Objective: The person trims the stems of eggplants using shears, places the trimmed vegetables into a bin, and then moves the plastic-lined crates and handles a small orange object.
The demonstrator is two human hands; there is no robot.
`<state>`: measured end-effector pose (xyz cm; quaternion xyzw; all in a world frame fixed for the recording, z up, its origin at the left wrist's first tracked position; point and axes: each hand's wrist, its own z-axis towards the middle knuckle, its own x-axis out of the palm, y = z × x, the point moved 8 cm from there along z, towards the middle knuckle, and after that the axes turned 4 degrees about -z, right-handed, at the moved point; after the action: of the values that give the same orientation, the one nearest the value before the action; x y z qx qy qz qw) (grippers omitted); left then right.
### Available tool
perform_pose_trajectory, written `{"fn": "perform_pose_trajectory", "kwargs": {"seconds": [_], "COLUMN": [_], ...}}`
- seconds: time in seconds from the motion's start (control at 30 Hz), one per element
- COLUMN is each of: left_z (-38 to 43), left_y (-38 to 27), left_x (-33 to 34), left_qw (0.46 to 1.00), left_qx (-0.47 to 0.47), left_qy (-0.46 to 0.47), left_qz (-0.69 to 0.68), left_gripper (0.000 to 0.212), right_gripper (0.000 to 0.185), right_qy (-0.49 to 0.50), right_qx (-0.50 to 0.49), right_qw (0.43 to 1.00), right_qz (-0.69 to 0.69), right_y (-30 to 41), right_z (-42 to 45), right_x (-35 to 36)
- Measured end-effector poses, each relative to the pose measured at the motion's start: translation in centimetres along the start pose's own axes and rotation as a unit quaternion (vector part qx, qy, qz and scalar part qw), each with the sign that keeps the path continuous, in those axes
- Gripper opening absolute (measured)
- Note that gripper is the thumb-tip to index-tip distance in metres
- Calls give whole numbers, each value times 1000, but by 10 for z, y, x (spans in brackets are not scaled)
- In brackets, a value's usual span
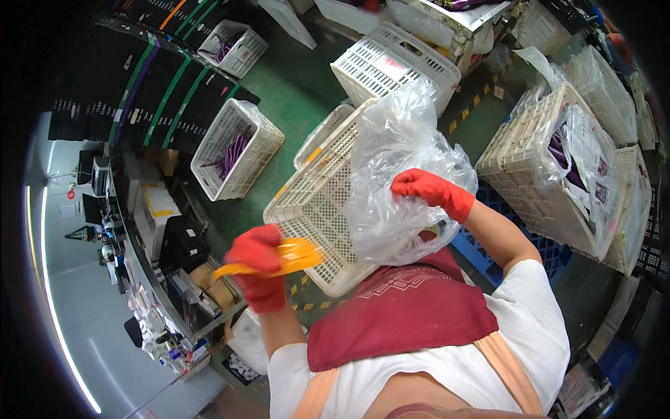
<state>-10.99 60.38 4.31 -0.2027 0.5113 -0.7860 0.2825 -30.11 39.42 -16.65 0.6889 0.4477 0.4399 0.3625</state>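
My left hand [259, 267], in a red rubber glove and slightly blurred, grips a glossy yellow-orange plastic piece [301, 254]; its exact kind is unclear. A thin end of it sticks out on the other side of the fist. My right hand [430, 191], gloved in red too, has its fingers closed on a crumpled clear plastic bag [398, 131]. The bag hangs over the right part of a white perforated plastic crate [322, 209] before me. Mesh shows on the crate's uncovered floor; the bag hides the rest.
Long purple vegetables, probably eggplants [230, 154], lie in a white crate [261, 157] at the left. A ventilated crate [387, 63] stands beyond mine. Stacked crates [534, 173] rise at the right beside a blue pallet [487, 246]. A cluttered counter [157, 304] runs along the left.
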Motion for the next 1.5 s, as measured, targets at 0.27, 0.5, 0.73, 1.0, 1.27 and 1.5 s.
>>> {"fn": "perform_pose_trajectory", "kwargs": {"seconds": [0.27,0.5,0.73,1.0,1.27,1.5], "left_z": [6,-18,-43,18,57,53], "left_y": [15,110,179,158,113,147], "left_x": [-7,9,22,25,30,60], "left_qw": [995,961,927,960,979,963], "left_qx": [-83,-269,-374,-277,-188,-256], "left_qy": [32,-12,10,-31,-74,-47], "left_qz": [-51,-65,-31,0,-24,64], "left_gripper": [49,42,40,40,37,40], "right_gripper": [22,83,58,12,37,88], "right_qy": [-333,-437,-186,-196,-666,-139], "right_qx": [-19,80,237,-186,-324,-30], "right_qw": [814,717,790,954,664,778], "right_qz": [-476,-537,-534,130,-108,-612], "right_y": [-69,-156,-172,72,148,49], "right_z": [-6,-42,-46,-2,-124,82], "right_x": [-119,-175,-203,-194,-396,-197]}}
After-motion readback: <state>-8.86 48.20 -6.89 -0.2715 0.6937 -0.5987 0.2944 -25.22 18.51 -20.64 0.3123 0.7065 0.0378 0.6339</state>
